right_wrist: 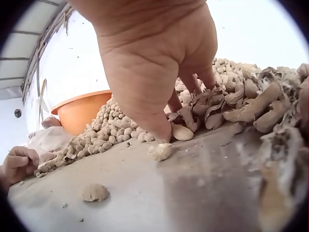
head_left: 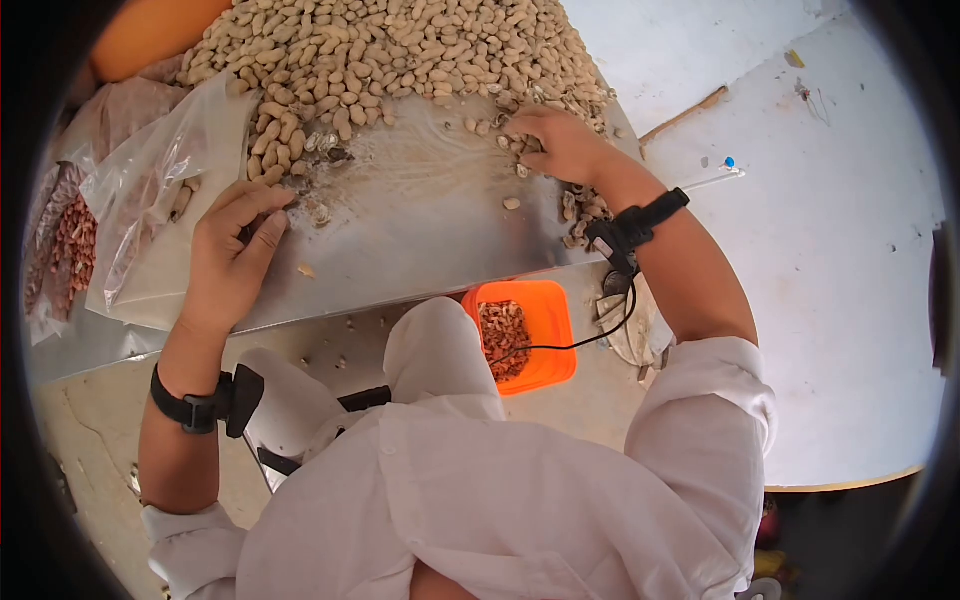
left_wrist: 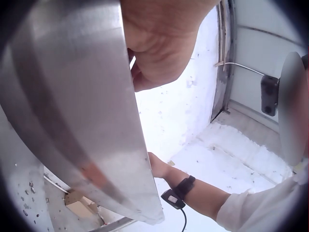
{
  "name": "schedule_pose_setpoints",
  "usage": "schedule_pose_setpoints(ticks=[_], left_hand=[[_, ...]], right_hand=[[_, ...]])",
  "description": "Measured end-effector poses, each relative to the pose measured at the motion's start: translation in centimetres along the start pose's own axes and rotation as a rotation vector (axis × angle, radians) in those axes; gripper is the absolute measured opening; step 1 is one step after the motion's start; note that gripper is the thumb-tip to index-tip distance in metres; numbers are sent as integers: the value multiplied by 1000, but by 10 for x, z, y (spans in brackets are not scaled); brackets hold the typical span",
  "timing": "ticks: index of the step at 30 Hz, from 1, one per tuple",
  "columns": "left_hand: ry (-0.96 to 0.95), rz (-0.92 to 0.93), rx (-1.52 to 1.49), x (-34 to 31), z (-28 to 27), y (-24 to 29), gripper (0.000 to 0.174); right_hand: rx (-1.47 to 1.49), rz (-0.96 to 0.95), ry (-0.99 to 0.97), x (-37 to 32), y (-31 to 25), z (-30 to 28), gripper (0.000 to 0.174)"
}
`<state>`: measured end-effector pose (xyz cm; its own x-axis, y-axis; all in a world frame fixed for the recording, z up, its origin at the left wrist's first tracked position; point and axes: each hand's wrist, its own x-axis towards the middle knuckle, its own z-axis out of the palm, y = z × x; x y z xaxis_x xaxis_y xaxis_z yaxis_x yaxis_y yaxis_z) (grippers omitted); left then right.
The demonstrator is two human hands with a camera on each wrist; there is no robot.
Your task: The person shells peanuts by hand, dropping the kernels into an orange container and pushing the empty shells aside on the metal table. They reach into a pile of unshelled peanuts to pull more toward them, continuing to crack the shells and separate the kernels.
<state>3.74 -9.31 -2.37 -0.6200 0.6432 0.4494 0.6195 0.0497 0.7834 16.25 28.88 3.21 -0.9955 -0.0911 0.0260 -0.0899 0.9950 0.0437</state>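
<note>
A large heap of unshelled peanuts (head_left: 400,50) covers the back of the metal table (head_left: 430,215). My right hand (head_left: 560,145) reaches to the heap's right side. In the right wrist view, its fingers point down among broken peanut shells (right_wrist: 256,104), and the thumb tip is right by an empty half shell (right_wrist: 182,132). My left hand (head_left: 235,245) rests at the heap's left edge, fingers loosely bent and thumb near the index finger, beside a few shell bits (head_left: 320,213). Nothing shows in it. A loose peanut piece (right_wrist: 94,192) lies on the metal in front of the right hand.
An orange container (head_left: 555,365) with reddish kernels stands below the table edge, by my knee. At left lie clear plastic bags (head_left: 150,200), one with red kernels (head_left: 75,245). An orange basin (head_left: 150,35) is at the back left. More shells (head_left: 585,215) lie near the right edge.
</note>
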Motion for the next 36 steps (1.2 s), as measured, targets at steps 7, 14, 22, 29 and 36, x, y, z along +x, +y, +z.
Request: schedule_pose_setpoints(ticks=[7, 14, 22, 29, 36], left_hand=[[-48, -17, 13, -1, -3, 1, 17], [-35, -11, -2, 0, -2, -2, 17], [-24, 7, -19, 0, -2, -4, 17], [-51, -5, 7, 1, -2, -2, 18], [-54, -3, 88, 0, -2, -2, 18]], right_hand=[[52, 79, -49, -5, -4, -21, 36], [54, 89, 5, 27, 12, -7, 41], [81, 135, -210, 8, 6, -6, 42], [-170, 212, 81, -32, -18, 8, 51], [-54, 231, 15, -63, -2, 11, 52]])
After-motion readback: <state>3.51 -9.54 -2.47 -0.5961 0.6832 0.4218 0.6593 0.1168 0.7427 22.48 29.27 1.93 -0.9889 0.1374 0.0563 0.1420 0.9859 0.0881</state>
